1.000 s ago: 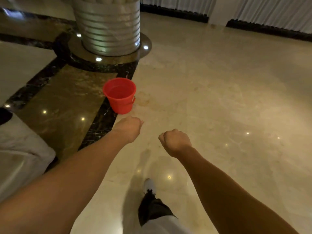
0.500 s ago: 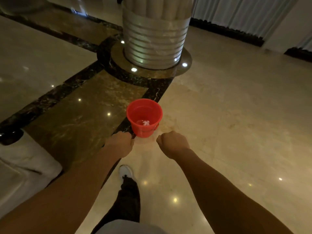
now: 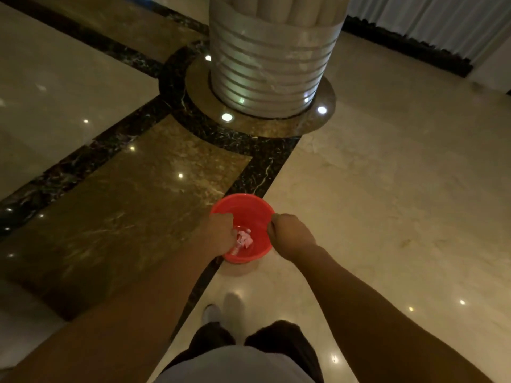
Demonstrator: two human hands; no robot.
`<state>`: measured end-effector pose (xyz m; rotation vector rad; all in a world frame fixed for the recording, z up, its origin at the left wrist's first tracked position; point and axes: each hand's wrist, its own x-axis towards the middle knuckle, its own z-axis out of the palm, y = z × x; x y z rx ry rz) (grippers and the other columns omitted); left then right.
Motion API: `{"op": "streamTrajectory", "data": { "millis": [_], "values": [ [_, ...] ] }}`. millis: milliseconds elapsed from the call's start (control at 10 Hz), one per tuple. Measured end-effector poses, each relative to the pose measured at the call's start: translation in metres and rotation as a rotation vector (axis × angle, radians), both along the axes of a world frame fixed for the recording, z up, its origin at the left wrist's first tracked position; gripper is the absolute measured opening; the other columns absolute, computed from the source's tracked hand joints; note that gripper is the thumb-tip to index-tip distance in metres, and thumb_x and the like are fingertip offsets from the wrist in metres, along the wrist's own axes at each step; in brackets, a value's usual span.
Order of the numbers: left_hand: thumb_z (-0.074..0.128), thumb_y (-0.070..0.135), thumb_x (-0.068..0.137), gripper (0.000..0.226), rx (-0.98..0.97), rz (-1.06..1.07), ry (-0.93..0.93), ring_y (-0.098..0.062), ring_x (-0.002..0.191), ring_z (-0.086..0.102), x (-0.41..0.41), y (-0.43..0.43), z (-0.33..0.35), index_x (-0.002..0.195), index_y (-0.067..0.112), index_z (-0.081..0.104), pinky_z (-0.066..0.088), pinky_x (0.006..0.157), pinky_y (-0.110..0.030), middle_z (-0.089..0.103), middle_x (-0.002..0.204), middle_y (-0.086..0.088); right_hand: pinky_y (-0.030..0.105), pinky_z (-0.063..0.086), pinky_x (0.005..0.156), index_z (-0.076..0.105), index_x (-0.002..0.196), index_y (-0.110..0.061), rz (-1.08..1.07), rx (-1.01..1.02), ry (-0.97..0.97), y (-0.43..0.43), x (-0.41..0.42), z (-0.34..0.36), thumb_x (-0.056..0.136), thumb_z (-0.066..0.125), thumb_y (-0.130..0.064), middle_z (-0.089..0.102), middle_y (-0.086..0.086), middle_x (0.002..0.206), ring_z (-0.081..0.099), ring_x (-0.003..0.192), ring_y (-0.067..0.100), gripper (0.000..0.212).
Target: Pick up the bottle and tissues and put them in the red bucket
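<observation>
Nearest, two dark trouser legs and a pale shoe (image 3: 211, 313) planted on the polished floor (image 3: 387, 217), just short of the red bucket (image 3: 258, 208). Both forearms stretched forward over it.

Left hand (image 3: 217, 234) curled into a fist over the bucket's left rim, covering part of the opening. Right hand (image 3: 290, 236) likewise closed, at the right rim. Cannot tell what either grip holds: fingers fold away from the camera, nothing shows between them, and whether they pinch the rim or only hang above it is unclear.

Inside the bucket, crumpled tissues (image 3: 244, 239) at the bottom, tinted pink by the red walls. Beside them, low and left, a small tubular shape, possibly the bottle's neck, but too small and shadowed to name. Judged from this: tissues delivered, bottle's whereabouts uncertain, no bottle or tissue lying loose on the floor in view. Task likely at or near its end.

Room to move: bucket standing on a dark marble band (image 3: 265, 167), brown slab to the left, cream floor wide open to the right. Farther ahead, a ribbed column (image 3: 271, 64) on a round base, well apart from the bucket. Beyond that, curtains (image 3: 442, 17) along the far wall. No obstruction close to hands or feet.
</observation>
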<state>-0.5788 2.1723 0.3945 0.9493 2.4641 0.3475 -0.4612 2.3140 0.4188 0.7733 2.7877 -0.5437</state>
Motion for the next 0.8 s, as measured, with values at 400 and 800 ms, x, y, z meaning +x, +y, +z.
{"op": "streamTrajectory", "data": {
  "millis": [400,800],
  "values": [
    [0.060,0.026,0.087,0.023,0.045,0.187,0.025,-0.022,0.084,0.058,-0.076,0.070,0.018,0.103,0.011,0.054,0.048,0.066,-0.034,0.062,0.098,-0.010,0.042,0.050,0.074,0.049,0.118,-0.011,0.072,0.025,-0.070,0.090,-0.092,0.012,0.096,0.045,-0.034,0.057,0.016,0.109,0.057,0.095,0.035,0.032],
    [0.048,0.036,0.091,0.031,0.043,0.126,0.175,-0.010,0.057,0.054,-0.105,0.092,0.035,0.064,0.022,0.054,0.043,0.051,-0.027,0.057,0.063,0.002,0.032,0.039,0.055,0.051,0.082,-0.017,0.028,0.062,-0.009,0.111,-0.118,0.017,0.092,0.042,-0.035,0.056,0.008,0.082,0.050,0.067,0.025,0.022]
  ]
}}
